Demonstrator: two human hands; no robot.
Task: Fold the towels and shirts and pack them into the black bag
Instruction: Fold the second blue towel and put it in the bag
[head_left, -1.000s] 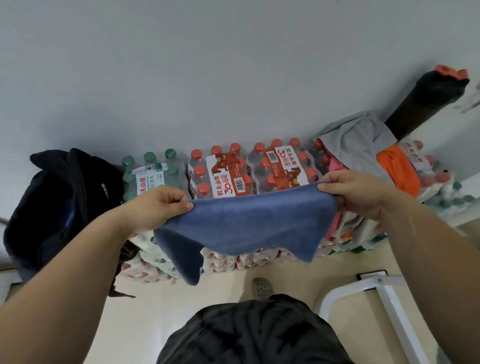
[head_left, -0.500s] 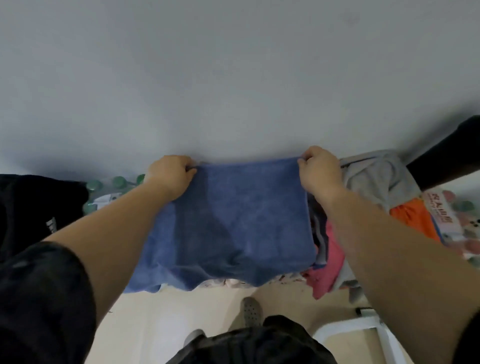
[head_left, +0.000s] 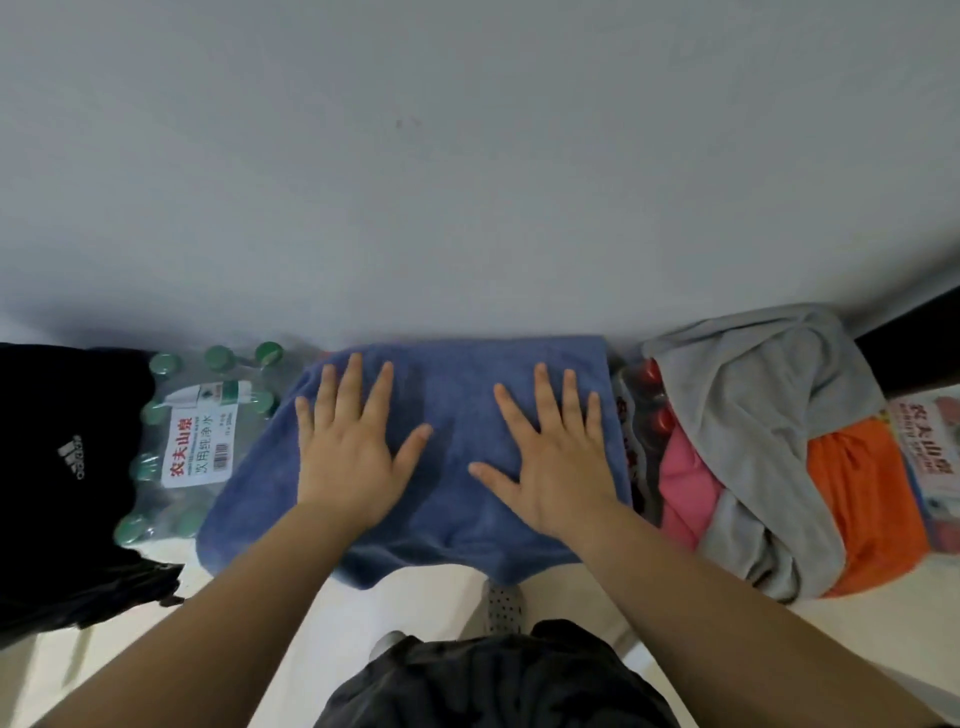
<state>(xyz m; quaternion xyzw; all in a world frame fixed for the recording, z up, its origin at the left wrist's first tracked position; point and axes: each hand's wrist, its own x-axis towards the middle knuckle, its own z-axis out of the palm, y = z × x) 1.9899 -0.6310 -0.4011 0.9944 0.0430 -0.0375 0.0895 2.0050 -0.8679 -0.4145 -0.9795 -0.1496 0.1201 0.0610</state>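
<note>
The blue towel (head_left: 452, 410) lies spread over the water bottle packs (head_left: 202, 436), and its near edge hangs down. The pile of shirts (head_left: 753, 415) sits on its right and the black bag (head_left: 67, 467) on its left. The left hand (head_left: 348, 457) and right hand (head_left: 561, 467) press flat on it, fingers wide, holding nothing. The bumpy bottle tops could make the towel slide off or fold crooked.

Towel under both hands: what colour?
Plain blue, no pattern: the towel lies spread flat under the left hand and right hand, head view.
</note>
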